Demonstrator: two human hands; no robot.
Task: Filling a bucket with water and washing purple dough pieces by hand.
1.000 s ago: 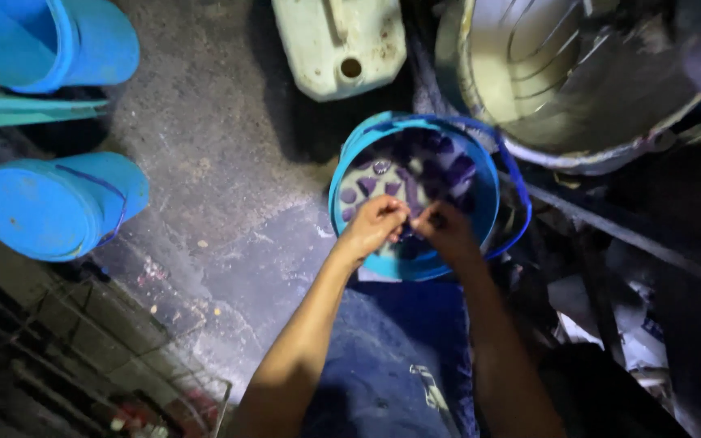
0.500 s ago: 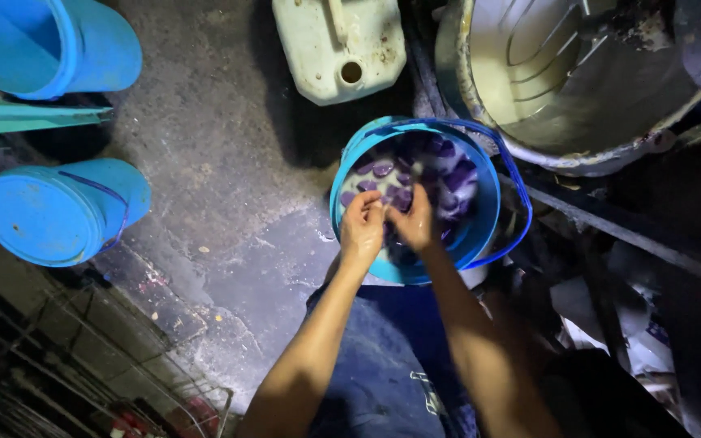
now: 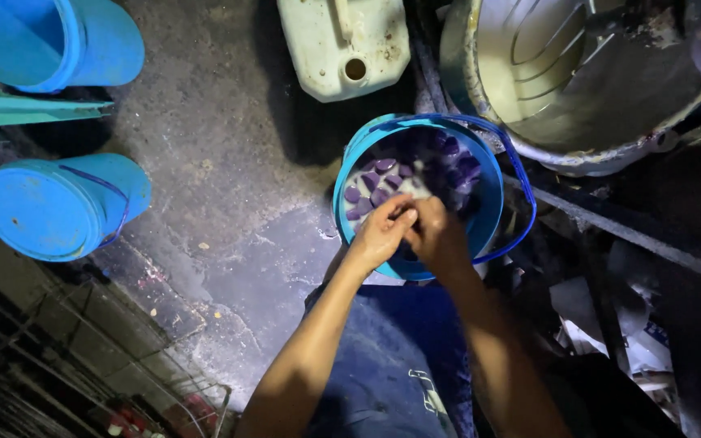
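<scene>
Fingertips of both hands meet over the near side of a blue bucket (image 3: 492, 207), pinched around something small and pale that I cannot make out. Touching each other, the left hand (image 3: 379, 235) and right hand (image 3: 440, 235) hover above purple slices (image 3: 375, 186) lying in the bucket. Beyond its rim stand a cream jerrycan (image 3: 342, 45) and a large metal basin (image 3: 561, 81); two blue barrels (image 3: 58, 207) lie well apart on the concrete floor (image 3: 221, 162).
</scene>
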